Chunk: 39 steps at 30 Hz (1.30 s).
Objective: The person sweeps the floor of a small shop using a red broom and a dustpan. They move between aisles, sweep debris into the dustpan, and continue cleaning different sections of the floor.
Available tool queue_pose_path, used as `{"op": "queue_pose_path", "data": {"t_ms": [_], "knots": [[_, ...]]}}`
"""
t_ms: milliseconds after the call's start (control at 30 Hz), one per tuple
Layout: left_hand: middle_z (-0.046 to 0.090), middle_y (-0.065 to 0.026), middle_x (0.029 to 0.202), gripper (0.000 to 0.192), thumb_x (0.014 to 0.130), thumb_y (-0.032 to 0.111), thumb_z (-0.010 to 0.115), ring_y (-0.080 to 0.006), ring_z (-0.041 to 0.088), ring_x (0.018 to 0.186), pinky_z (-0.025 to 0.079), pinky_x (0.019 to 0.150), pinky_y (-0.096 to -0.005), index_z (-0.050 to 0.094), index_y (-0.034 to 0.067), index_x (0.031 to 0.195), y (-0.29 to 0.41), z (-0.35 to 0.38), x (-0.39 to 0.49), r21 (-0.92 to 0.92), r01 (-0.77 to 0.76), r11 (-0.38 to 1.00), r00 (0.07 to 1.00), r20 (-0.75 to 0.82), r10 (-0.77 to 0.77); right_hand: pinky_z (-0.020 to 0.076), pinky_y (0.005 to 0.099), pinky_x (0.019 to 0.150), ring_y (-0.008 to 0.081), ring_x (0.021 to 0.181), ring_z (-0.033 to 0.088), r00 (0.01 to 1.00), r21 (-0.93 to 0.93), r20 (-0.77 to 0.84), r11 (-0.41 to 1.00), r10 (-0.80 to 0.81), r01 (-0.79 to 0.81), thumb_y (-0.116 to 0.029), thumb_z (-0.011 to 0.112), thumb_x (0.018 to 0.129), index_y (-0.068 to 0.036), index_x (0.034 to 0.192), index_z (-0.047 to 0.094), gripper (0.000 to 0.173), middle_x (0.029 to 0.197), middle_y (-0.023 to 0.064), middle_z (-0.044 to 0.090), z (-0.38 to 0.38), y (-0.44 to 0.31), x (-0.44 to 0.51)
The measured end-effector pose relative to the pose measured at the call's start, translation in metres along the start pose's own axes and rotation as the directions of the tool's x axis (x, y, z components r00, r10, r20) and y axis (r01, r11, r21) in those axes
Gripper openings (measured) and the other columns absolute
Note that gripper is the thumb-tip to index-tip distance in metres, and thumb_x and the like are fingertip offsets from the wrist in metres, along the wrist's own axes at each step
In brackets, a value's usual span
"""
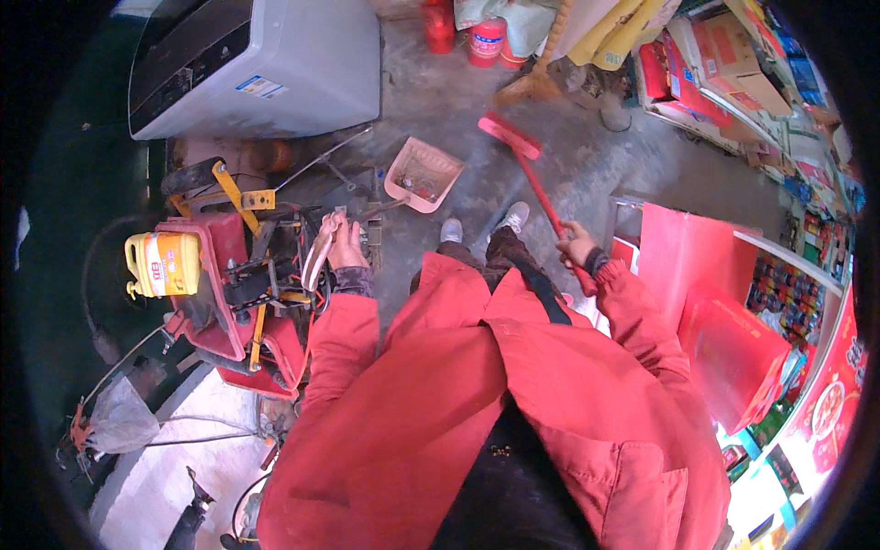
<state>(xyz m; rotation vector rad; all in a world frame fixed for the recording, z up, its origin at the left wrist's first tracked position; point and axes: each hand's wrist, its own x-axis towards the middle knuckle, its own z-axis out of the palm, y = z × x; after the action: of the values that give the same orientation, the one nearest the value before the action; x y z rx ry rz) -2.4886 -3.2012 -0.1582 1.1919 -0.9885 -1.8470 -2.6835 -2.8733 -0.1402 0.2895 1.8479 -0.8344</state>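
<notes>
My right hand (576, 244) is closed around the red handle of a broom (540, 185). Its narrow red head (510, 136) points away from me, at or just above the concrete floor. On the other side, my left hand (346, 242) grips the upper end of a long-handled dustpan, whose pale pink pan (430, 161) rests ahead of my feet. Some dark debris (416, 184) lies inside the pan. A gap of floor separates the broom head from the dustpan. Part of the dustpan's handle is hidden by my fingers.
A grey washing machine (323, 75) stands at the far left. Near my left arm is a red and yellow wheeled machine (234, 275) with a yellow jug (165, 265) on it. Red buckets (487, 45) and a straw broom (533, 84) are ahead. Red boxes (729, 350) crowd the right.
</notes>
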Motion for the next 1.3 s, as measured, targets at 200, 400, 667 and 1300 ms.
{"op": "queue_pose_path", "data": {"t_ms": [200, 400, 667, 1300], "knots": [[0.042, -0.0049, 0.1, 0.024, 0.075, 0.008, 0.05, -0.0134, 0.04, 0.093, 0.037, 0.078, -0.0309, 0.041, 0.005, 0.097, -0.006, 0.017, -0.02, 0.031, -0.013, 0.999, 0.998, -0.068, 0.015, 0.0345, 0.0251, 0.03, 0.0139, 0.033, 0.04, 0.938, 0.018, 0.345, 0.999, -0.04, 0.036, 0.0, 0.049, 0.068, -0.007, 0.114, 0.029, 0.05, 0.061, 0.0075, 0.047, -0.016, -0.014, 0.002], [0.042, -0.0062, 0.1, 0.025, 0.076, 0.011, 0.049, -0.0152, 0.04, 0.095, 0.036, 0.079, -0.0322, 0.04, 0.005, 0.098, -0.006, 0.023, -0.042, 0.046, -0.078, 0.996, 0.99, -0.117, 0.083, 0.0398, 0.0226, 0.049, 0.0101, 0.053, 0.045, 0.809, 0.032, 0.488, 0.933, -0.328, 0.359, 0.002, 0.046, 0.07, -0.009, 0.118, 0.026, 0.053, 0.069, 0.003, 0.047, -0.051, -0.016, -0.049], [0.044, -0.006, 0.095, 0.029, 0.077, 0.017, 0.048, -0.0157, 0.042, 0.088, 0.038, 0.074, -0.0335, 0.037, 0.008, 0.102, 0.004, 0.036, -0.061, 0.051, -0.051, 0.997, 0.988, -0.146, 0.058, 0.0345, 0.0198, 0.037, 0.0078, 0.041, 0.039, 0.854, 0.064, 0.473, 0.975, -0.216, 0.211, -0.002, 0.044, 0.073, -0.013, 0.119, 0.023, 0.051, 0.056, 0.0008, 0.041, -0.111, -0.03, -0.072], [0.045, 0.0011, 0.081, 0.018, 0.069, 0.01, 0.057, -0.0082, 0.045, 0.075, 0.04, 0.065, -0.0217, 0.046, 0.009, 0.083, 0.042, 0.15, -0.083, -0.002, 0.016, 1.0, 0.989, 0.144, -0.015, 0.0345, 0.0249, 0.027, 0.0119, 0.032, 0.039, 0.944, 0.274, 0.199, 0.94, -0.261, 0.202, -0.006, 0.045, 0.072, -0.006, 0.11, 0.029, 0.041, 0.051, 0.0038, 0.043, -0.173, 0.095, -0.007]]}}
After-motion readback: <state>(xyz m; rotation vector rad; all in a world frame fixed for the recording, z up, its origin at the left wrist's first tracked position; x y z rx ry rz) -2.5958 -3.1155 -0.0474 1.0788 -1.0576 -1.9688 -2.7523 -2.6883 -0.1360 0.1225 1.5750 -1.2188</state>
